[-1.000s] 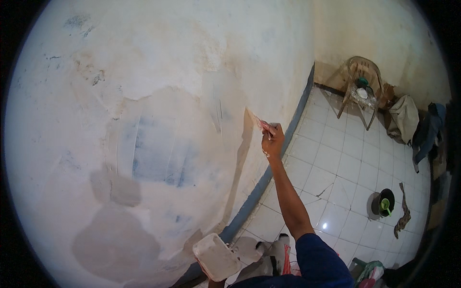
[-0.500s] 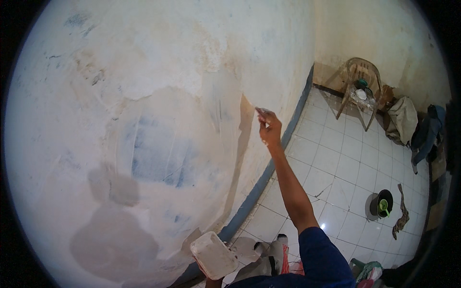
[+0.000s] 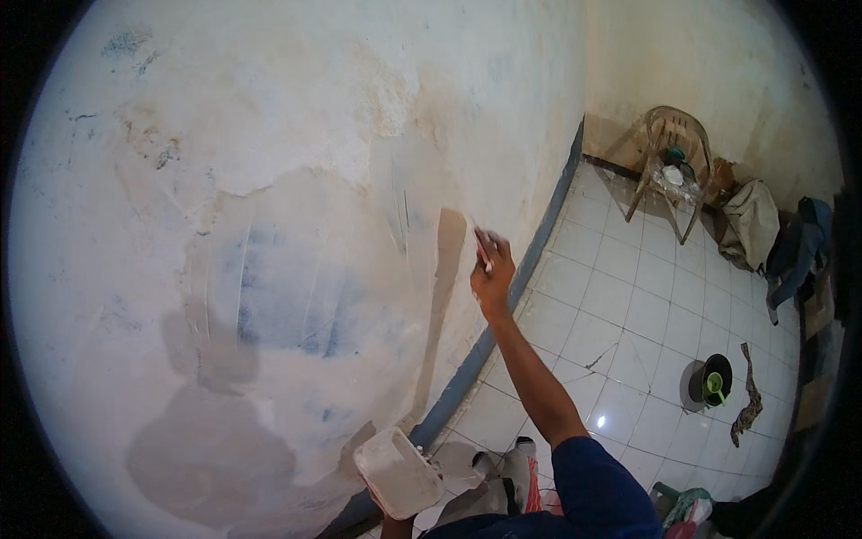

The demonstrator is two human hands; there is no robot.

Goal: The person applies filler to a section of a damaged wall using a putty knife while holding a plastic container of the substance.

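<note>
My right hand point(image 3: 493, 278) is closed around a small putty scraper point(image 3: 484, 246), its thin edge close to the patchy white wall point(image 3: 314, 108). Whether the edge touches the wall I cannot tell. Smoothed filler and a blue-stained patch point(image 3: 292, 287) cover the wall left of the hand. Low in front of me, a shallow rectangular whitish tub point(image 3: 399, 473) is held up by my left hand point(image 3: 398, 526). Most of that hand's fingers are hidden behind the tub.
A blue band point(image 3: 467, 373) runs along the wall's foot beside white floor tiles point(image 3: 575, 323). Farther off stand a worn plastic chair point(image 3: 678, 135) with things on its seat, hanging cloths point(image 3: 752, 220), a dark bucket point(image 3: 716, 370) with a green dipper, and a crumpled rag point(image 3: 748, 404).
My right hand and the scraper have moved down and slightly left along the wall. The tub in my left hand has stayed nearly in place.
</note>
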